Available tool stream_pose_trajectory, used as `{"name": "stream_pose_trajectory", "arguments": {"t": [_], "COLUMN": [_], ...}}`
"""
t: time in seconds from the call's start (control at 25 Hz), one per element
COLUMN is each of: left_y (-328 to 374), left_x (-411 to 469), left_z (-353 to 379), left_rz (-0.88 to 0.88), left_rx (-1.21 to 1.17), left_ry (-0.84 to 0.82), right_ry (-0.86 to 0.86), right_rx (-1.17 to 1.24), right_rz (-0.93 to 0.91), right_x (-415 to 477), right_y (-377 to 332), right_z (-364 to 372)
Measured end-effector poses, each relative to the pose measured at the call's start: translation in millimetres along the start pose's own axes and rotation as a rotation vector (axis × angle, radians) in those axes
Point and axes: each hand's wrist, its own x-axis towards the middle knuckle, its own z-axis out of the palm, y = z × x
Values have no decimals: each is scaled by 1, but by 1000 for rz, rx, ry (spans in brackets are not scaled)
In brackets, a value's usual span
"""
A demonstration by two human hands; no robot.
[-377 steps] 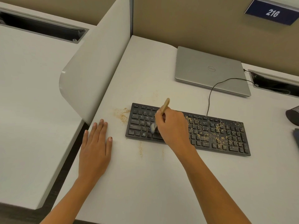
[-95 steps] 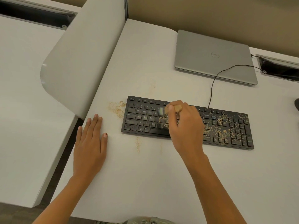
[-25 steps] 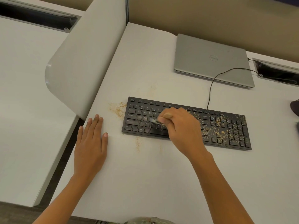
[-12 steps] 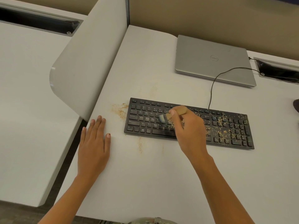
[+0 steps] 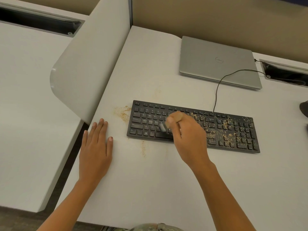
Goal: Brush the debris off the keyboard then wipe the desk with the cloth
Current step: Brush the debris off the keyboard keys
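Note:
A black keyboard point(image 5: 233, 130) lies on the white desk point(image 5: 158, 180). Tan debris point(image 5: 225, 129) speckles its right half, and smaller piles lie on the desk left of it point(image 5: 122, 112) and in front of it point(image 5: 143, 148). My right hand point(image 5: 188, 135) grips a small brush with a wooden handle point(image 5: 178, 115); its grey bristles point(image 5: 162, 127) touch the keys near the keyboard's middle, blurred by motion. My left hand point(image 5: 95, 147) rests flat on the desk, left of the keyboard. No cloth is in view.
A shut silver laptop point(image 5: 216, 62) sits at the back, and the keyboard's black cable point(image 5: 218, 87) runs past it to a cable slot point(image 5: 286, 72). A white divider panel point(image 5: 90, 64) stands at the left. A dark object point(image 5: 304, 109) shows at the right edge.
My right hand has swept the brush back and forth over the keyboard's middle, and the bristles now sit lower and further left than half a second ago. My left hand has stayed flat.

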Motion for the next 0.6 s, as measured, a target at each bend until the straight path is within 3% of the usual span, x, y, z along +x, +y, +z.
{"name": "stream_pose_trajectory", "arguments": {"t": [0.12,0.24,0.44,0.48,0.6], "left_y": [0,0,-2,-2,0], "left_x": [0,0,-1,-1,-1], "left_z": [0,0,0,0,0], "left_rz": [2,1,4,4,1], "left_rx": [1,-2,4,3,-4], "left_ry": [2,-2,0,0,-3], "right_ry": [-103,20,-76,-98,-18], "right_rx": [-50,-304,119,91,-294], "right_rz": [-173,-169,-46,-34,60], "right_x": [1,6,3,1,-1], "right_y": [8,23,13,10,16], "right_z": [1,-12,-9,-8,-21]}}
